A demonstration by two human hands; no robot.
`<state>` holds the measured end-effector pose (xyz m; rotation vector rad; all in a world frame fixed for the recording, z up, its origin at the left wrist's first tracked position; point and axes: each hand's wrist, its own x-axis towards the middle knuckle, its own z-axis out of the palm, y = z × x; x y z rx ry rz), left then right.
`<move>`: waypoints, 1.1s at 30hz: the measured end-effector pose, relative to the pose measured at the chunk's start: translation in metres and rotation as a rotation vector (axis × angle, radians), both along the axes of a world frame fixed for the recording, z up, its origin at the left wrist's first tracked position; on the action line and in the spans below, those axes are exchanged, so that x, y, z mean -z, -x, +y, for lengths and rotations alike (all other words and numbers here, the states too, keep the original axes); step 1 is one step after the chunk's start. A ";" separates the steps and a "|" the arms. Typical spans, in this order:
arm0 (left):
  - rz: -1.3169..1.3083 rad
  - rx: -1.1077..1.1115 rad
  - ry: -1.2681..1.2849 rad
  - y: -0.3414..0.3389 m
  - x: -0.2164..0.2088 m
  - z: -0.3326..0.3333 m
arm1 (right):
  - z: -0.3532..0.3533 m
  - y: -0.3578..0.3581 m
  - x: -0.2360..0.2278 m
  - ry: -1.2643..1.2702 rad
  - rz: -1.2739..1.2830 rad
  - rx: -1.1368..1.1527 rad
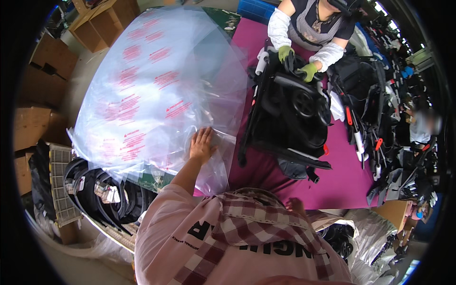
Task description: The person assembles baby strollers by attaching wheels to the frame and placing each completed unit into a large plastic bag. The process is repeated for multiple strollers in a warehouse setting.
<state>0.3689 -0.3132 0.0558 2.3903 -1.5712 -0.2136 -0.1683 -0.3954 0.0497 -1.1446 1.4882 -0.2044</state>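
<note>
My left hand (203,145) lies flat with its fingers stretched out on the near right part of a pile of clear plastic bags (156,102) with red print. Partly hidden, my right hand (295,206) is low by the near edge of the table, close to my checked apron (261,213); its fingers do not show clearly. In front of it, on a magenta cloth (342,185), rests a folded black stroller (280,121) with dark wheels. A co-worker's green-gloved hands (308,71) touch its far end.
More folded strollers (358,95) with white and red parts crowd the right side. At the lower left, a crate holds black curved parts (126,197). Cardboard boxes (102,23) stand at the far left. A blue bin (256,9) sits at the back.
</note>
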 end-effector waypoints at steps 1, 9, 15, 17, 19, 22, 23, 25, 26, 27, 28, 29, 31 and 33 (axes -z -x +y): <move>0.042 -0.040 0.010 -0.008 0.003 -0.005 | 0.020 -0.005 -0.003 0.069 0.103 -0.189; 0.154 -0.057 0.071 -0.024 0.004 -0.005 | 0.038 -0.059 -0.036 0.292 0.349 -0.484; 0.140 0.113 0.243 0.018 -0.004 0.053 | 0.023 -0.100 -0.023 0.393 0.332 -0.584; 0.164 0.015 0.368 0.022 0.002 0.055 | 0.018 -0.104 -0.023 0.401 0.314 -0.726; 0.292 -0.147 0.405 0.009 0.019 0.045 | 0.009 -0.117 -0.024 0.421 0.293 -0.691; 0.618 -0.445 0.686 -0.013 -0.021 0.028 | 0.002 -0.133 -0.040 0.438 0.240 -0.723; 0.643 -0.473 0.743 -0.024 -0.051 0.025 | -0.003 -0.145 -0.055 0.497 0.277 -0.855; 0.681 -0.393 0.894 -0.036 -0.100 0.021 | -0.008 -0.167 -0.075 0.507 0.221 -0.961; 0.687 -0.397 0.878 -0.033 -0.132 0.019 | -0.009 -0.177 -0.078 0.452 0.128 -0.927; 0.738 -0.396 0.909 -0.032 -0.152 0.017 | -0.007 -0.190 -0.083 0.396 0.031 -0.894; 0.785 -0.392 0.937 -0.031 -0.167 0.017 | -0.004 -0.206 -0.091 0.333 -0.110 -0.892; 0.790 -0.385 0.971 -0.027 -0.180 0.016 | 0.001 -0.221 -0.102 0.267 -0.247 -0.881; 0.805 -0.357 1.035 -0.020 -0.201 0.012 | 0.011 -0.251 -0.123 0.256 -0.433 -0.856; 0.780 -0.338 1.018 -0.007 -0.209 0.007 | 0.009 -0.276 -0.126 0.370 -0.521 -0.814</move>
